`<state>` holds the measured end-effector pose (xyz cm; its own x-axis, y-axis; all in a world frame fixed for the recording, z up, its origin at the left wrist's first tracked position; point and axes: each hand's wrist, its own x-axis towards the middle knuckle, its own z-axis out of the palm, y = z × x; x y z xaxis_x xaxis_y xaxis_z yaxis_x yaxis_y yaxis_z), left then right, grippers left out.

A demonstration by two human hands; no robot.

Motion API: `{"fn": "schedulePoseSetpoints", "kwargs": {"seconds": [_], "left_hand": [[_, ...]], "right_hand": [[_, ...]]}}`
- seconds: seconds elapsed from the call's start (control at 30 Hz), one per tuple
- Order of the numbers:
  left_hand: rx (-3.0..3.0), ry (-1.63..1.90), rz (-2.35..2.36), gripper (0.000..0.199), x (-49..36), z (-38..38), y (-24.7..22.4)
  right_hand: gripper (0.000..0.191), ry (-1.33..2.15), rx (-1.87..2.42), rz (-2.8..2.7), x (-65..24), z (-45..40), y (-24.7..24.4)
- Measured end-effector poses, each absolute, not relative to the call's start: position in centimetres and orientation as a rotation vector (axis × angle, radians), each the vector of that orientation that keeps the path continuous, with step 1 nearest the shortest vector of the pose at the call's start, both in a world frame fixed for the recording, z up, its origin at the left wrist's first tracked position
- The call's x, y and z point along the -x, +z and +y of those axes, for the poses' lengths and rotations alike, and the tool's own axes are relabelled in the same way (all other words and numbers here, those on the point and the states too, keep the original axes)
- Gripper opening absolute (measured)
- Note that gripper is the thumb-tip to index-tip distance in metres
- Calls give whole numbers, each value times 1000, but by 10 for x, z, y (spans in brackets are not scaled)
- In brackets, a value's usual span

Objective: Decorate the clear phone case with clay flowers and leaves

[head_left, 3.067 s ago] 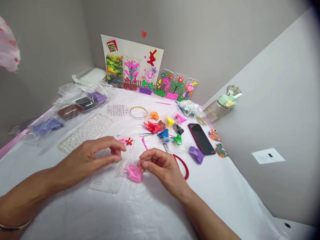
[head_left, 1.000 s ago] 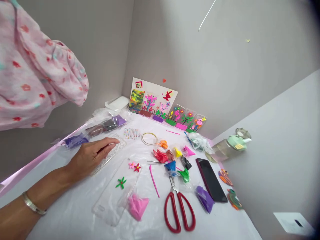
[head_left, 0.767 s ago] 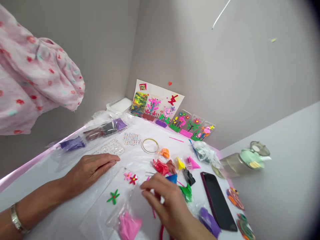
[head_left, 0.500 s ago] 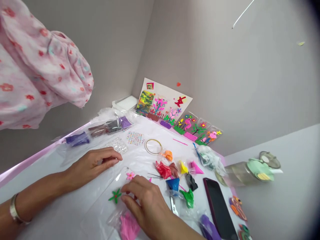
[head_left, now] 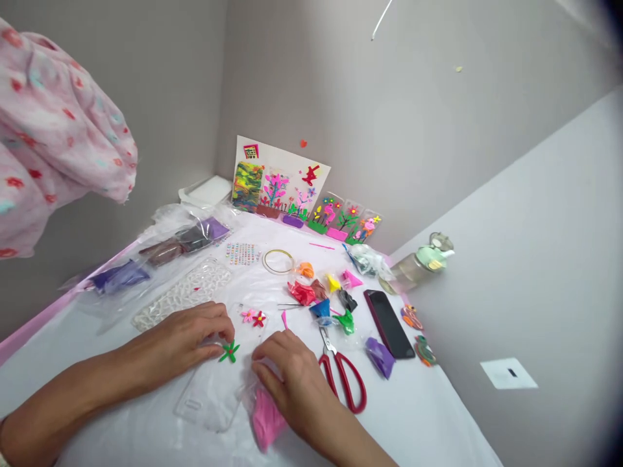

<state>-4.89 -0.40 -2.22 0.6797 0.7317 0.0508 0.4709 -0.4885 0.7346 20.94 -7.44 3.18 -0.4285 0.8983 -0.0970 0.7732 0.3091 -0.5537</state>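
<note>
A clear phone case (head_left: 207, 405) lies flat on the white-covered table. On it are a pink clay flower (head_left: 248, 316), a dark pink clay flower (head_left: 259, 319) and a green clay flower (head_left: 230, 353) with a red centre. My left hand (head_left: 195, 334) is at the case's left side, thumb and forefinger apart beside the green flower; whether they touch it I cannot tell. Right of the case is my right hand (head_left: 296, 376), fingers bent and a small gap between thumb and forefinger. Below it sits a bag of pink clay (head_left: 267, 418), partly covered by that hand.
Red-handled scissors (head_left: 348, 383), a phone (head_left: 389, 324) and bags of coloured clay (head_left: 302, 293) lie to the right. A patterned clear case (head_left: 185, 292), a bangle (head_left: 278, 261) and a gem sheet (head_left: 242, 253) are farther back. Decorated panels (head_left: 275, 191) lean on the wall. A bottle (head_left: 411, 269) stands at right.
The view has shifted. My left hand has come down beside the green flower, and my right hand has drawn away from it to the right. The dark pink flower and scissor handles now show.
</note>
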Motion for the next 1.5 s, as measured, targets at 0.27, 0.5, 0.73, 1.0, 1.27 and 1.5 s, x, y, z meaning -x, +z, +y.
{"fn": "schedulePoseSetpoints", "kwargs": {"seconds": [0.27, 0.5, 0.73, 1.0, 1.27, 1.5], "left_hand": [[-2215, 451, 943, 21, 46, -1, -32], [-1851, 511, 983, 26, 41, -6, -6], [-1681, 633, 971, 25, 30, -16, 6], [-1680, 652, 937, 19, 24, -18, 0], [-1674, 616, 929, 23, 25, -21, 0], [-1694, 663, 959, 23, 24, -23, 2]], "right_hand": [[15, 896, 1612, -2103, -197, -67, 23], [17, 1200, 1404, -1583, -201, -67, 8], [42, 1594, 1161, -1094, -194, -64, 11], [47, 1651, 1157, -984, -193, -61, 11], [48, 1708, 1093, -957, -195, -60, 9], [48, 1696, 1056, -944, -196, -62, 13]]}}
